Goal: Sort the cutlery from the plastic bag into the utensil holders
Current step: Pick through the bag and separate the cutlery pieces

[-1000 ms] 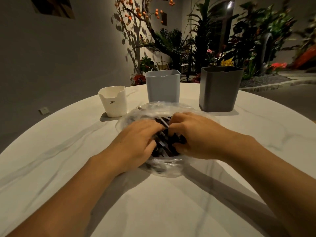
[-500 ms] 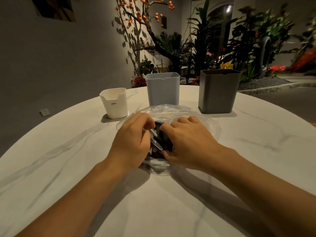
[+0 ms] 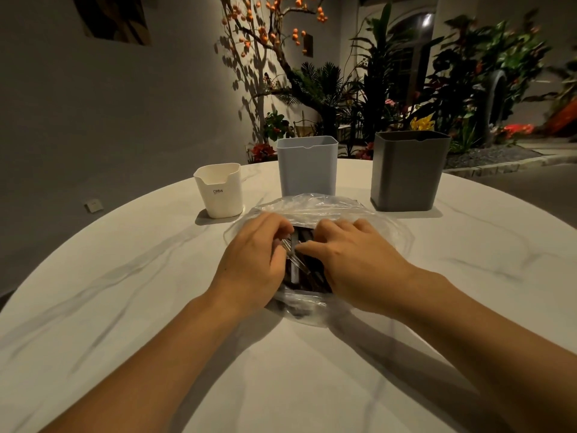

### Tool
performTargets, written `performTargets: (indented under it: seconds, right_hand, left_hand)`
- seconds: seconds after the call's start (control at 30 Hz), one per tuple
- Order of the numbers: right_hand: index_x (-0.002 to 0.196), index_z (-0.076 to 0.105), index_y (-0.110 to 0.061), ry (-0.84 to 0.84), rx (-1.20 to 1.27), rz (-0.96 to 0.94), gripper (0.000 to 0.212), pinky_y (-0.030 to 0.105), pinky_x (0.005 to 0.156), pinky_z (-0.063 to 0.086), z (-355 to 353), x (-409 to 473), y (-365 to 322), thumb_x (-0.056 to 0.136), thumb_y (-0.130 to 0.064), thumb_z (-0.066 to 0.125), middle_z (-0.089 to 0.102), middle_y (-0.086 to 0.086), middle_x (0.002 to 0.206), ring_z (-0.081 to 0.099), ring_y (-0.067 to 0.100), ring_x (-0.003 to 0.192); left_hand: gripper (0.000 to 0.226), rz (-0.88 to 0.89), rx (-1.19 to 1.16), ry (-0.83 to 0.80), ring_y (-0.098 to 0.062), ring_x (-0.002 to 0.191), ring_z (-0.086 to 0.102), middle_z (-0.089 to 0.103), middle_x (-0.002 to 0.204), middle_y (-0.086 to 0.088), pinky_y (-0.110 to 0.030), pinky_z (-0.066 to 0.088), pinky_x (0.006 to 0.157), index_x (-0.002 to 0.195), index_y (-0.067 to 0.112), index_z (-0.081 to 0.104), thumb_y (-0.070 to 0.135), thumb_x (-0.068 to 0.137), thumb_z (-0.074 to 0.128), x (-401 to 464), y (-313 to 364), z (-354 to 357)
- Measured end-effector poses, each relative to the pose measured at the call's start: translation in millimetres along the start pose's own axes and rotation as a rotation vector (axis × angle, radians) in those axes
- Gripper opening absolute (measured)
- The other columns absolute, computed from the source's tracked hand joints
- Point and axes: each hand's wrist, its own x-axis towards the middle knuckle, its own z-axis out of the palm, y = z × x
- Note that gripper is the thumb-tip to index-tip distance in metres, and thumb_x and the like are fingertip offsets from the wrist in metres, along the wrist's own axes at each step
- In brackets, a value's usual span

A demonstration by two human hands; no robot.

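Note:
A clear plastic bag [image 3: 327,207] lies on the round white marble table [image 3: 281,370], with dark cutlery [image 3: 304,273] inside it. My left hand [image 3: 253,264] and my right hand [image 3: 359,264] rest on the bag side by side, fingers curled into its opening. Thin clear-wrapped pieces show between my thumbs. Behind the bag stand three holders: a small white one [image 3: 220,190] at the left, a light blue-grey one [image 3: 307,165] in the middle, a dark grey one [image 3: 407,171] at the right. Whether either hand pinches a single piece is hidden.
The table's far edge curves just behind the holders. Beyond it are a grey wall at the left and potted plants [image 3: 437,89] with an orange-fruited branch at the back.
Both hands have drawn closer together over the bag's opening, and the bag's far side has flattened out toward the holders. The holders have not moved.

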Motion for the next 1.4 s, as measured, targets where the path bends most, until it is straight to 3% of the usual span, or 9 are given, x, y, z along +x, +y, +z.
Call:
performTargets:
  seconds: [0.23, 0.47, 0.67, 0.9, 1.07, 1.17, 1.23, 1.3, 1.4]
  right_hand:
    - [0.117, 0.071, -0.029, 0.138, 0.007, -0.126, 0.037, 0.038, 0.081, 0.055, 3.4, -0.1, 13.9, 0.081, -0.031, 0.08, 0.07, -0.001, 0.102, 0.068, 0.022, 0.09]
    - [0.122, 0.07, -0.02, 0.217, 0.017, -0.2, 0.04, 0.041, 0.073, 0.062, 5.4, -0.5, 13.5, 0.084, -0.03, 0.079, 0.073, 0.002, 0.103, 0.071, 0.026, 0.088]
    - [0.108, 0.075, -0.012, 0.326, 0.028, -0.254, 0.04, 0.04, 0.062, 0.063, 6.3, -1.8, 12.9, 0.073, -0.025, 0.088, 0.075, 0.006, 0.092, 0.073, 0.027, 0.075]
    - [0.106, 0.074, -0.011, 0.421, 0.005, -0.3, 0.041, 0.041, 0.057, 0.062, 9.3, -1.9, 15.0, 0.071, -0.026, 0.089, 0.074, 0.008, 0.091, 0.072, 0.029, 0.073]
    - [0.111, 0.073, -0.008, 0.619, 0.001, -0.372, 0.036, 0.039, 0.063, 0.062, -1.7, -3.0, 7.9, 0.08, -0.024, 0.082, 0.073, 0.012, 0.101, 0.07, 0.028, 0.079]
    - [0.115, 0.071, -0.006, 0.721, 0.068, -0.377, 0.034, 0.031, 0.07, 0.057, -8.8, -2.9, -1.7, 0.087, -0.024, 0.077, 0.071, 0.011, 0.1, 0.066, 0.022, 0.081]
    - [0.117, 0.068, -0.006, 0.747, 0.308, -0.29, 0.031, 0.023, 0.073, 0.055, -12.9, -2.0, -7.5, 0.097, -0.029, 0.063, 0.068, 0.006, 0.1, 0.063, 0.014, 0.082]
    - [0.115, 0.065, -0.008, 0.739, 0.598, -0.106, 0.033, 0.021, 0.07, 0.055, -14.2, -0.2, -7.1, 0.102, -0.033, 0.049, 0.065, -0.001, 0.097, 0.062, 0.009, 0.081]
    - [0.109, 0.066, -0.017, 0.563, 0.876, 0.195, 0.025, 0.024, 0.076, 0.056, -6.2, 1.9, 7.9, 0.105, -0.029, 0.044, 0.066, -0.01, 0.095, 0.063, 0.008, 0.09]
  left_hand:
    - [0.021, 0.014, 0.019, -0.019, -0.009, 0.096, 0.054, 0.059, 0.103, 0.01, -0.013, 0.044, 0.08, 0.105, 0.023, 0.059, 0.006, 0.094, 0.054, -0.6, -1.4, 0.2]
    - [0.018, 0.022, 0.012, 0.01, -0.009, 0.096, 0.056, 0.059, 0.105, 0.01, -0.016, 0.048, 0.081, 0.105, 0.024, 0.059, 0.01, 0.095, 0.057, -0.3, -3.4, -0.7]
    - [0.018, 0.022, 0.006, -0.003, -0.01, 0.096, 0.055, 0.059, 0.107, 0.009, -0.013, 0.044, 0.082, 0.106, 0.026, 0.058, 0.011, 0.095, 0.057, -0.3, -4.0, -2.9]
    - [0.02, 0.077, 0.024, 0.006, -0.009, 0.102, 0.055, 0.059, 0.114, 0.009, -0.024, 0.052, 0.09, 0.11, 0.025, 0.06, 0.013, 0.093, 0.064, 0.3, -7.4, -2.5]
    - [0.046, 0.27, 0.039, -0.038, -0.016, 0.11, 0.056, 0.056, 0.124, 0.002, -0.028, 0.053, 0.096, 0.127, 0.029, 0.051, 0.026, 0.088, 0.074, 1.2, -5.8, -0.7]
    - [0.03, 0.294, 0.008, 0.028, -0.016, 0.099, 0.06, 0.059, 0.114, -0.002, -0.026, 0.058, 0.088, 0.117, 0.022, 0.056, 0.014, 0.091, 0.07, 3.0, -2.1, 2.6]
    - [0.008, 0.224, -0.129, 0.072, -0.009, 0.094, 0.059, 0.061, 0.106, 0.003, -0.017, 0.054, 0.083, 0.107, 0.022, 0.06, 0.021, 0.099, 0.058, 2.9, 5.7, 0.5]
    - [0.02, -0.025, -0.467, 0.11, -0.007, 0.088, 0.062, 0.065, 0.096, 0.004, -0.018, 0.053, 0.077, 0.095, 0.017, 0.066, 0.03, 0.101, 0.052, 4.8, 16.1, -5.3]
    - [0.026, -0.278, -0.638, 0.252, -0.013, 0.086, 0.069, 0.073, 0.091, -0.002, -0.024, 0.057, 0.079, 0.094, 0.019, 0.071, 0.028, 0.103, 0.049, 12.1, 20.5, -13.6]
